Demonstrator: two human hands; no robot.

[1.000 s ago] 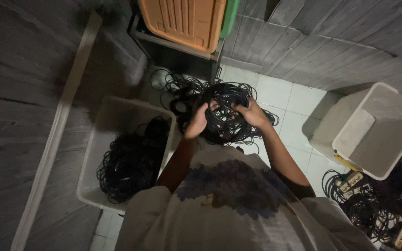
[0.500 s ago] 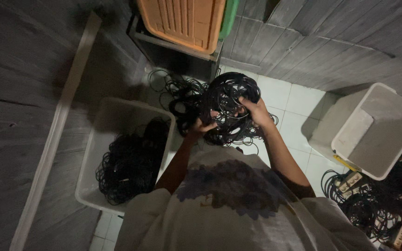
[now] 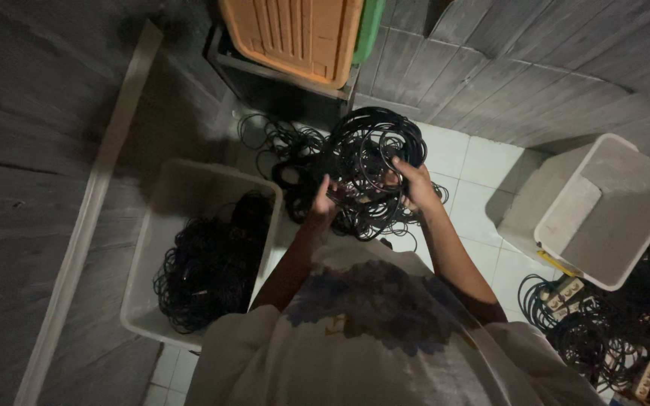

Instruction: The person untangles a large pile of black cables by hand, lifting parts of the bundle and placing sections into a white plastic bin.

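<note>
Grip: left hand (image 3: 323, 204), right hand (image 3: 414, 183) clasp black cable coil (image 3: 370, 162) between them, held upright.

Light, off-white T-shirt (image 3: 385, 331), short-sleeved, loose-fitting. Large dark blue-grey print across chest, irregular in outline, small yellowish marks along lower edge. Both forearms bare below sleeves. No gloves, watch or rings seen in dim light.

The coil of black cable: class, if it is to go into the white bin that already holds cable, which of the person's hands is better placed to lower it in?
Probably the left hand: it grips the coil on the side nearest that bin. The right hand would have to cross over.
</note>
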